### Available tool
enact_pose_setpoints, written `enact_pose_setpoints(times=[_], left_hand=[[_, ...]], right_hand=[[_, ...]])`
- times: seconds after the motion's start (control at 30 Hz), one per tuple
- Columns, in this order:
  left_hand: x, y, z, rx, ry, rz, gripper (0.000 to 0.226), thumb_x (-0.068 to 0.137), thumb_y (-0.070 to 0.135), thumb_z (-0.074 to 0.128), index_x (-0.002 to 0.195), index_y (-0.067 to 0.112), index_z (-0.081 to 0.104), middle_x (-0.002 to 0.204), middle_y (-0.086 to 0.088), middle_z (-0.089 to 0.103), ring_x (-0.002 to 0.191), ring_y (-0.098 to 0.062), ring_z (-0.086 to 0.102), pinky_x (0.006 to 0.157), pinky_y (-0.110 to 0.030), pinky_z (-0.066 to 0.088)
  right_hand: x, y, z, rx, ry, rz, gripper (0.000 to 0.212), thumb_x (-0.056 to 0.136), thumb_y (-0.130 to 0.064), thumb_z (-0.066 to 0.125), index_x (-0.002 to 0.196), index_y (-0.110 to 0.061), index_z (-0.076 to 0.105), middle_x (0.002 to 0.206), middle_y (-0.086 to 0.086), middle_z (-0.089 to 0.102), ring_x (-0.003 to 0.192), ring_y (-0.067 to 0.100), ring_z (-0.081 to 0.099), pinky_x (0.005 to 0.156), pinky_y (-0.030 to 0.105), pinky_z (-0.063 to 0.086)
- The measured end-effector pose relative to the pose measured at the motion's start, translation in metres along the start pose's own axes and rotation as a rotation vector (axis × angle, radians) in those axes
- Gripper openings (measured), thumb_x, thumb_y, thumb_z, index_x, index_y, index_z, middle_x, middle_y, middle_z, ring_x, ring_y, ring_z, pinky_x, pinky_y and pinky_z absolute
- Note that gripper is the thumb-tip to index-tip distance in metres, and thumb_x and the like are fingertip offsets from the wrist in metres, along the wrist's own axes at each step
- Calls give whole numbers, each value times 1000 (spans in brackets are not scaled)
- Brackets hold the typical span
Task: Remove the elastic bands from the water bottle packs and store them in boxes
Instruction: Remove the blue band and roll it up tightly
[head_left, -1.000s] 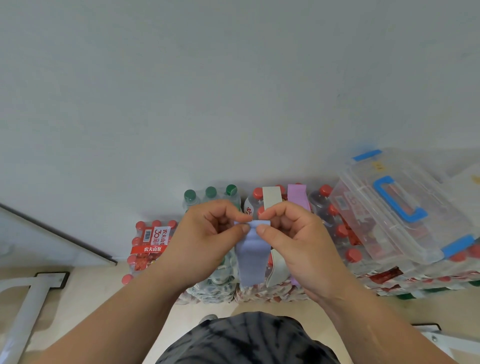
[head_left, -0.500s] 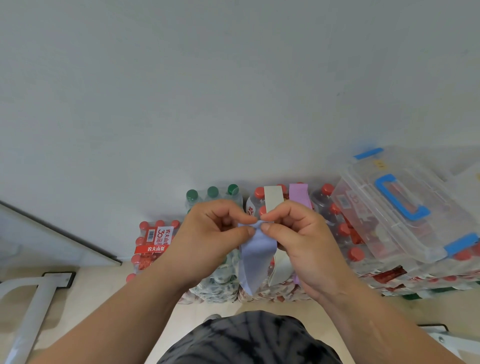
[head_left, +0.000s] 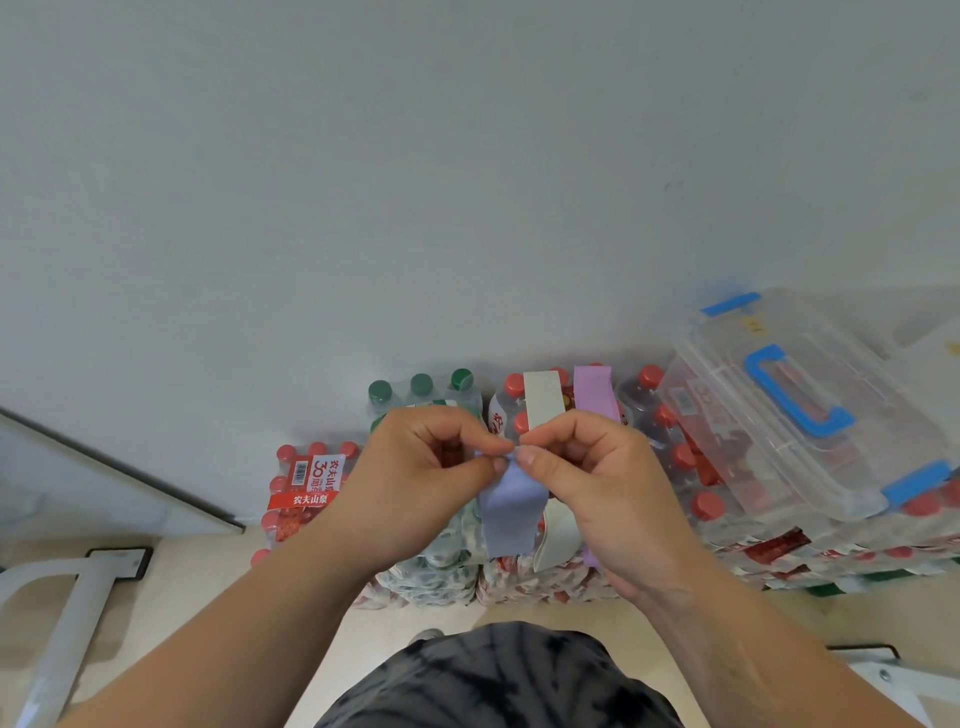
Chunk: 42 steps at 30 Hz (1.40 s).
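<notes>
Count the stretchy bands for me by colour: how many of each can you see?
Blue band, pinched by left hand and right hand: 1
Cream band, around the red-capped pack: 1
Purple band, same pack: 1
Total: 3

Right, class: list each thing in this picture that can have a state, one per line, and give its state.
Blue band: off the pack, pinched at its top by both hands.
Left hand: shut on the blue band.
Right hand: shut on the blue band.
White band: still around the red-capped pack.
Purple band: still around the same pack.
Clear box: lid on.
</notes>
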<state>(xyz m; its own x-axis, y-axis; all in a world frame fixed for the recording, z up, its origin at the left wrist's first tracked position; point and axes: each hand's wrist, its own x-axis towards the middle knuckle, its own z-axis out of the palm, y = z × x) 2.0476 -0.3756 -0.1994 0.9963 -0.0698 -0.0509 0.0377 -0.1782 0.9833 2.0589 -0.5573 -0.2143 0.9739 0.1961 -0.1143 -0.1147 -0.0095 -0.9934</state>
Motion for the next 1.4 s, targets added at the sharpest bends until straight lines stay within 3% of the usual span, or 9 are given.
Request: enact_pose_setpoints(times=[0.17,0.37,0.53,0.7,0.8,0.9,1.13,1.27,1.4], left_hand=[[0,-1,-2,-13,-10,3,20,85,0,74,83,18,81,76,-13,72,68,-23,62,64,-29,50],[0,-1,2,-166,2,-75,25,86,-2,74,95,21,79,86,-8,79,83,-22,76,74,-25,58],[0,1,3,-219,-17,-84,12,81,20,79,92,17,80,91,-11,79,88,-28,76,74,-27,59],[3,-5,4,-130,54,-81,12,78,16,76,86,22,80,84,-15,77,84,-37,73,79,-43,60],[5,-4,5,-134,72,-50,14,79,13,76,86,24,80,81,-12,76,77,-22,71,73,-30,58],[6,-2,6,-130,96,-17,25,85,2,75,86,27,80,79,-7,76,75,-15,71,70,-21,57],[7,8,12,-119,122,30,35,86,0,74,86,35,81,82,2,79,78,-11,75,69,-17,56],[8,13,10,-103,110,54,30,84,3,76,85,33,81,83,2,79,79,-12,75,71,-17,56],[11,14,12,-106,107,61,33,85,-5,73,85,27,81,80,0,78,77,-11,74,70,-17,56]], right_hand=[[-1,-1,2,69,7,46,20,88,-5,77,86,-24,78,82,-2,77,76,6,70,71,14,54],[2,-4,-2,52,16,34,23,88,-4,76,87,-27,78,90,0,79,84,11,74,73,16,56],[4,-3,-3,22,4,2,22,88,-8,78,86,-30,79,88,-2,79,82,10,73,74,17,56],[2,-2,-2,5,11,-40,24,88,-6,78,90,-29,77,91,1,78,85,15,74,77,22,60],[1,-2,-4,30,62,-36,25,88,-10,79,98,-33,77,85,8,77,82,23,75,72,25,60],[1,-1,-2,27,144,-51,21,88,-14,79,93,-34,75,82,3,79,79,21,77,68,29,62],[0,1,5,-11,283,-129,21,84,-21,82,86,-41,81,85,-14,79,82,5,75,74,15,55],[-1,1,8,42,285,-125,16,81,-24,82,87,-39,81,86,-12,80,82,6,75,75,16,56],[0,-1,9,142,278,-133,24,85,-11,80,85,-34,78,84,-5,79,77,7,74,71,16,55]])
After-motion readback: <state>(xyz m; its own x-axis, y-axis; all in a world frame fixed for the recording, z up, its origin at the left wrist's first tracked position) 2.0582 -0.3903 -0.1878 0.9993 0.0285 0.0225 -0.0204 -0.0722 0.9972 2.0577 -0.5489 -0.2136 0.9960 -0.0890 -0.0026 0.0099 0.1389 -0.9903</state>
